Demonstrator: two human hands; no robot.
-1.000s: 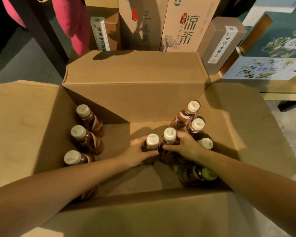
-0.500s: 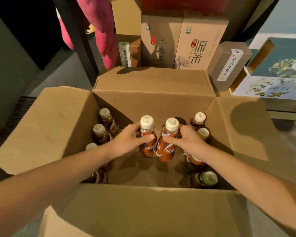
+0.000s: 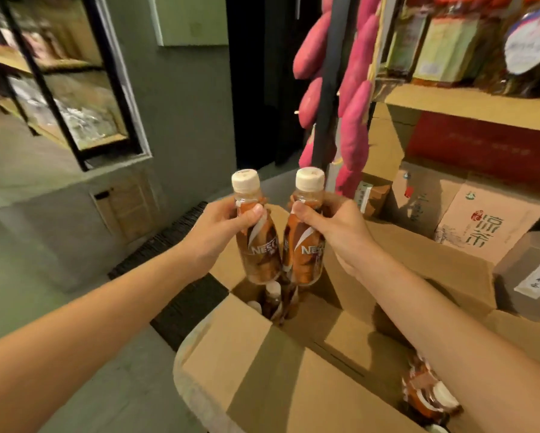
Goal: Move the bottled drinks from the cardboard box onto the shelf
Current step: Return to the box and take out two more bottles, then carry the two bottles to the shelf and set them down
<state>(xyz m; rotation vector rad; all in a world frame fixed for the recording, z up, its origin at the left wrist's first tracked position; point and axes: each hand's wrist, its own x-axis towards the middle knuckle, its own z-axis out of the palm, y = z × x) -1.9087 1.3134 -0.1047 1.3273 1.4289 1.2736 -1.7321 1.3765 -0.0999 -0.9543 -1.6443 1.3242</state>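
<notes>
The left hand (image 3: pixel 212 234) grips one bottle of brown drink (image 3: pixel 259 256) by its neck, the fingers (image 3: pixel 253 213) wrapped tight just under the white cap (image 3: pixel 245 180). The right hand (image 3: pixel 335 234) grips a second bottle (image 3: pixel 307 259) the same way, its thumb pressed on the shoulder below that bottle's cap (image 3: pixel 309 178). Both bottles are upright, side by side and nearly touching, held in the air above the far left corner of the open cardboard box (image 3: pixel 246 379).

More bottles remain inside the box: a few white-capped ones (image 3: pixel 273 300) stand in the corner right under the lifted pair, and another (image 3: pixel 427 398) lies low at the near right, partly hidden by the right forearm.

The shelf (image 3: pixel 468 104) rises to the right, behind the box. Its wooden board carries blurred jars and packets, and under it stand brown tea cartons (image 3: pixel 487 223) and a grey six-sided box (image 3: pixel 531 276). A string of pink plush shapes (image 3: pixel 353 132) hangs by the shelf's dark post (image 3: pixel 328 89). A dark mat (image 3: pixel 181 245) lies on the floor left of the box, and a glass-fronted cabinet (image 3: pixel 75 98) is at the far left
</notes>
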